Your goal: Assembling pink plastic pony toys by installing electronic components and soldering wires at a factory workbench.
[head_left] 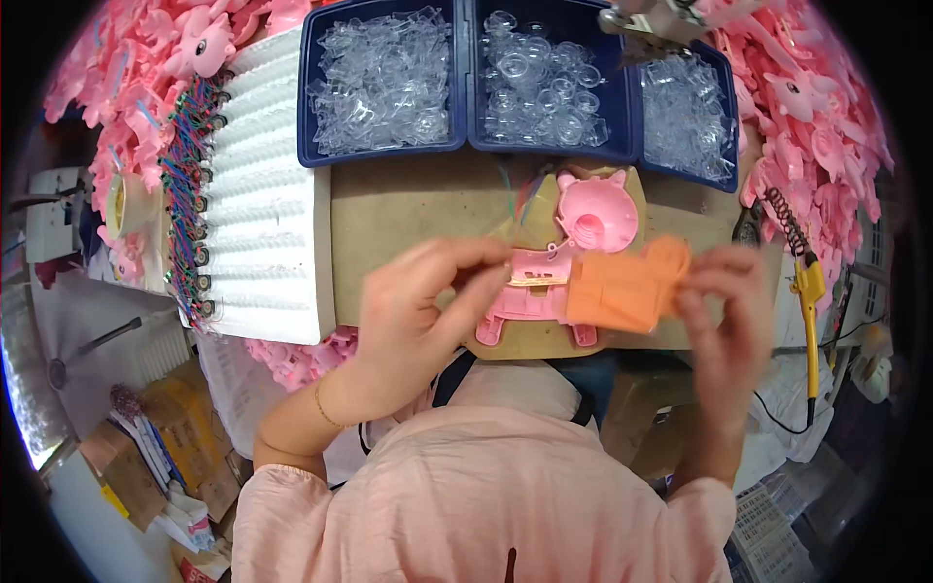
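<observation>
A pink plastic toy half-shell lies open-side up on the bench, its round hollow head (598,212) with ears at the far end and its body (530,300) nearer me. My left hand (413,316) is at the body's left edge, thumb and forefinger pinched together; whatever sits between them is hidden. Thin coloured wires (526,197) lie beside the head. Over the body's right side, my right hand (727,306) grips a flat orange plastic piece (622,291) by its right end. The orange piece is smeared by motion, so its details are unclear.
Dark blue bins (471,78) of clear plastic parts line the back. At left stands a white ridged tray (267,194) with wired small parts (190,199) along its edge. Pink shells (816,117) are heaped on both sides. A yellow-handled soldering iron (809,291) is at right.
</observation>
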Demonstrator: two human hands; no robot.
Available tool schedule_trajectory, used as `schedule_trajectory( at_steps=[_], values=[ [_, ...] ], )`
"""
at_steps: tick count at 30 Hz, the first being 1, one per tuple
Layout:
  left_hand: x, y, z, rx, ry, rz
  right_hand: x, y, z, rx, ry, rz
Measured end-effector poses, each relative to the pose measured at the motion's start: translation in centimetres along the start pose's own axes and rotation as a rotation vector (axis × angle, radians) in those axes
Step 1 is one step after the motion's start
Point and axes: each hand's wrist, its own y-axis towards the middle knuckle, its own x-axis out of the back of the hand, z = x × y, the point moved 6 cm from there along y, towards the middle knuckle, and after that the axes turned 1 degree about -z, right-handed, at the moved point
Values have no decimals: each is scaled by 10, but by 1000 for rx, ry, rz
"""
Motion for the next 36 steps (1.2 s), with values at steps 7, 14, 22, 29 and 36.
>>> schedule_trajectory(
  at_steps=[7, 14, 22, 29, 36],
  values=[
    [-18, -31, 34, 457, -426, 96, -35, 21, 31, 72, -42, 228],
    [-10, -37, 28, 254, -273, -6, -98, 34, 44, 278, -16, 686],
    [-6, -38, 33, 225, -287, 39, -106, 38, 48, 348, -26, 607],
    [-4, -60, 26, -377, 508, -181, -120, 33, 55, 429, -250, 589],
    [-12, -60, 25, -396, 643, -127, -123, 31, 48, 371, -232, 630]
  ],
)
